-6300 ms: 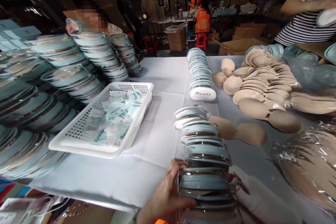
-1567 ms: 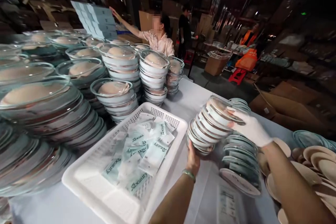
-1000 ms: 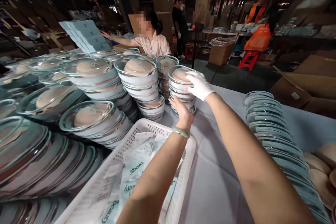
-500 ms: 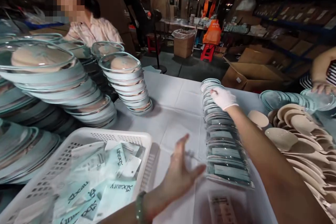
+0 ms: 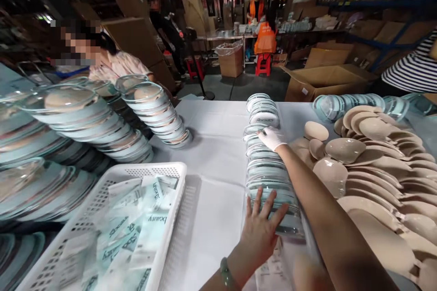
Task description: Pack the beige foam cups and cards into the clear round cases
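The left hand (image 5: 261, 232), fingers spread flat, presses on the near end of a row of clear round lidded cases (image 5: 269, 168) lying down the middle of the white-clothed counter (image 5: 215, 145). The gloved right hand (image 5: 271, 138), fingers curled loosely, rests on the row's far part. Smooth beige cups (image 5: 368, 154) pile at right; a white perforated basket (image 5: 102, 227) sits lower left.

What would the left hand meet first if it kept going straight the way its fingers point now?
The left hand already lies with spread fingers against the near end of the row of clear round cases. Going on, it would probably press into that row; depth beyond is unclear.
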Available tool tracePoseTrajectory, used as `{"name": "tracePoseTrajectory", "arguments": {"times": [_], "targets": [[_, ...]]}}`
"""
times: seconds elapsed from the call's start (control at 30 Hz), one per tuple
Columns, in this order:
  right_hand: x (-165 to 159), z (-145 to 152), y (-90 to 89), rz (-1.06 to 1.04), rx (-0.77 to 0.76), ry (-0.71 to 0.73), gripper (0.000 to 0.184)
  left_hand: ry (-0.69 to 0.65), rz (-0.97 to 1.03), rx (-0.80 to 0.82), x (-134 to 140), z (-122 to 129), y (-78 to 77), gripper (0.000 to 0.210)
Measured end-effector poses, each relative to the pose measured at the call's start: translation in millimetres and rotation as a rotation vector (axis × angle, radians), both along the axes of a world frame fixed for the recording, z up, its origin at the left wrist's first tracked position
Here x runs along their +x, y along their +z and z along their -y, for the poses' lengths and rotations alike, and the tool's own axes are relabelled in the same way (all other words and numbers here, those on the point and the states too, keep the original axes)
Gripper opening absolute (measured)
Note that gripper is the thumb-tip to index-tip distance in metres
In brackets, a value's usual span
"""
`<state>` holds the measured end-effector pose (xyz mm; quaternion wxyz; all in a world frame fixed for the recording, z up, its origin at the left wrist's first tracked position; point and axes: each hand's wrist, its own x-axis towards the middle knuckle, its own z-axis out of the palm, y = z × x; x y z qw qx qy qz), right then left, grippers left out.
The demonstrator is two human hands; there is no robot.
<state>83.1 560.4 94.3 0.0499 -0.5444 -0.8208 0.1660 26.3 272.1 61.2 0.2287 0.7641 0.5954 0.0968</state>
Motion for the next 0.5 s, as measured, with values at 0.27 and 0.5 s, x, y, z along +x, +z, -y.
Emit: {"name": "tracePoseTrajectory", "arguments": {"times": [0.27, 0.5], "targets": [[-20, 135, -15.4, -0.033, -0.001, 0.014, 0.044, 0.01, -0.169, 0.12, -13, 153, -5.1, 0.1], [11, 229, -13.4, -0.029, 0.057, 0.067, 0.052, 0.177, 0.045, 0.32, -8, 265, -42.0, 0.124]]}}
